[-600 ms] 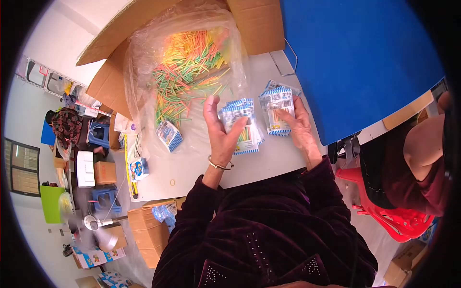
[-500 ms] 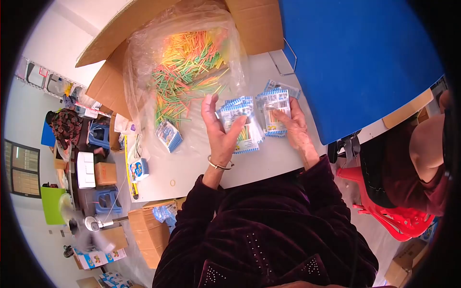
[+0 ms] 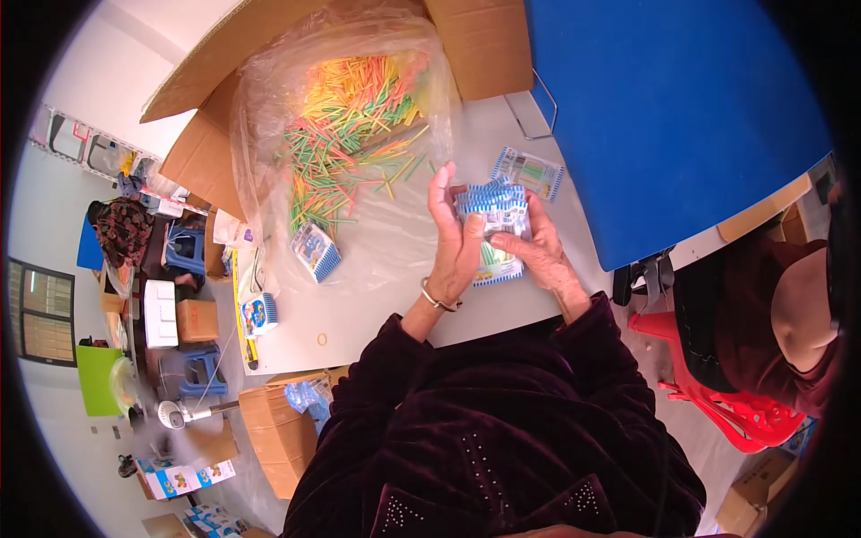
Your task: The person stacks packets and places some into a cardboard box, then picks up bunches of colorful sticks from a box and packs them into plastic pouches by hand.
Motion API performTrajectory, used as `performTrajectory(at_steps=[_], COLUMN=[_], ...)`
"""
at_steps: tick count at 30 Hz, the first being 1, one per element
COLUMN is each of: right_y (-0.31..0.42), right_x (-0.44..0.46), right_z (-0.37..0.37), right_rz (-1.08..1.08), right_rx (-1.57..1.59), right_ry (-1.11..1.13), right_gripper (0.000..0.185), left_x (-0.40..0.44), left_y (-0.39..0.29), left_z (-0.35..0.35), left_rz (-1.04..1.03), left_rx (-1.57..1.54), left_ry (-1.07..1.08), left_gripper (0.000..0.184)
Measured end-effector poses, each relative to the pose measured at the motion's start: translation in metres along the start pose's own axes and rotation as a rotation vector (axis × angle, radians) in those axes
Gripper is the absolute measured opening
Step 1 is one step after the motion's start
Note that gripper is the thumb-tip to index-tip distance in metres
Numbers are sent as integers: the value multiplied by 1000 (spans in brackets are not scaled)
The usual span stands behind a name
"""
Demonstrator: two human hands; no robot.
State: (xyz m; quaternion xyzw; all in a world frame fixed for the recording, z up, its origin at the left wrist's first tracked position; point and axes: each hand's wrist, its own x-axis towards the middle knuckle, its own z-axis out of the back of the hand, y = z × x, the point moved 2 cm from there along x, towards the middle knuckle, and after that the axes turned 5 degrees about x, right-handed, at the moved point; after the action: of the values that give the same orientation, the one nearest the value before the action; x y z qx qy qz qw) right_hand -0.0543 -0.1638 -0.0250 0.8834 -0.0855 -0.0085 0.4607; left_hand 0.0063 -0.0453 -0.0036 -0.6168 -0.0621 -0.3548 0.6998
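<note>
A stack of small blue-and-white striped packets (image 3: 495, 235) is gripped between both my hands over the white table. My left hand (image 3: 456, 238) wraps its left side, thumb across the front. From the right, my right hand (image 3: 543, 255) holds the same stack, its thumb pressed on the face of the front packet. Behind the stack, a single clear packet (image 3: 529, 173) with greenish sticks inside lies flat on the table. Left of my hands stands a bundle of similar packets (image 3: 315, 252) at the edge of the plastic sheet.
Loose yellow, green and pink sticks (image 3: 359, 125) lie on a clear plastic bag spilling from a cardboard box (image 3: 484, 45). A blue panel (image 3: 673, 117) is at right. Another packet bundle (image 3: 259, 315) sits by the left edge. A person's arm (image 3: 803, 305) shows at far right.
My hands have come together, and the packets that were split between them now form one stack. The packet behind is uncovered and stays on the table.
</note>
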Motion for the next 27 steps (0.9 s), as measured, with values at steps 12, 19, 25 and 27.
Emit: performTrajectory(at_steps=[12, 19, 25, 27], right_y=[18, 24, 20, 18], right_x=[-10, -12, -12, -12], right_z=[-14, -27, -20, -18], right_rz=[86, 207, 51, -108], right_rx=[-30, -154, -911, -1092], right_ry=[78, 260, 223, 227], right_gripper=[66, 88, 108, 110], left_x=[-22, -19, -38, -41], left_y=[-22, -29, 12, 16], left_z=[24, 31, 32, 30], left_rz=[299, -62, 186, 290], left_rx=[-284, 164, -100, -218], left_ry=[371, 498, 435, 401], left_gripper=[106, 69, 95, 96])
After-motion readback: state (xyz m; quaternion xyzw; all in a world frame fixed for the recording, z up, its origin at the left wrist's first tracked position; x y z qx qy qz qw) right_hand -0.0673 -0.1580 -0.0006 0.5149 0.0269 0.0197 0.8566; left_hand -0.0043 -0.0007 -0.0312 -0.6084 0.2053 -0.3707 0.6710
